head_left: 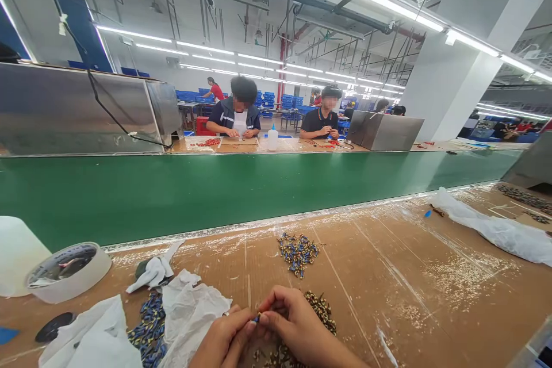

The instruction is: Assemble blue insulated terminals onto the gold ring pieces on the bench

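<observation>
Close together at the lower middle are my left hand (226,336) and my right hand (297,322), both closed in a pinch. Between their fingertips sits a tiny blue-and-yellow piece (257,318), mostly covered by the fingers; its exact kind is too small to tell. A pile of dark and yellowish small pieces (319,311) lies beside and under my right hand. Farther forward is a pile of blue-and-yellow small pieces (298,253). More blue pieces (149,328) lie to the left, between crumpled white sheets (192,305).
A roll of wide tape (69,273) and a dark round lid (54,326) rest at the left. Beyond the cardboard-covered table (379,299) runs a green conveyor belt (241,187). Two people work across it near a white bottle (272,138). Clear plastic (495,230) lies right.
</observation>
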The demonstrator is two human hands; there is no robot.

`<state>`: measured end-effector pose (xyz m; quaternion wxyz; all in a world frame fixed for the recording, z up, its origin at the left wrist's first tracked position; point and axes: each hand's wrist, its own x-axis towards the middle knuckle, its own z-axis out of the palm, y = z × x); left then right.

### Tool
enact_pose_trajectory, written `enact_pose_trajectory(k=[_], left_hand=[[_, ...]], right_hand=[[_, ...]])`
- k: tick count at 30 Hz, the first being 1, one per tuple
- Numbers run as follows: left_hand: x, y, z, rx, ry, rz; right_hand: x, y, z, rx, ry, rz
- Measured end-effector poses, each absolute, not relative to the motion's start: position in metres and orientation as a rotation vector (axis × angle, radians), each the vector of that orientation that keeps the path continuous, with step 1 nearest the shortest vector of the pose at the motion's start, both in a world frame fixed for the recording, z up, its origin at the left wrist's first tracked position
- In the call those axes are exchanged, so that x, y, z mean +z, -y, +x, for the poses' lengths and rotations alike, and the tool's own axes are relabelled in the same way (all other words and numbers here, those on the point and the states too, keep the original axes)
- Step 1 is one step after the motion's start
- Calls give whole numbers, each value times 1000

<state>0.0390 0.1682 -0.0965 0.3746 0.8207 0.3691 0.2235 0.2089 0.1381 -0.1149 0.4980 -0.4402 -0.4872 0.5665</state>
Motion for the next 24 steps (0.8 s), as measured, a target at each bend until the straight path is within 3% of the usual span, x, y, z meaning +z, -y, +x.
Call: enact_pose_trajectory(k=[18, 24], left_hand=[[-91, -165, 39, 538, -916, 2189], [-98, -166, 35, 488, -953, 2252]], right_hand=[[-123, -134, 208, 1326, 1328, -1097], [-124, -130, 209, 1158, 1510, -1194]])
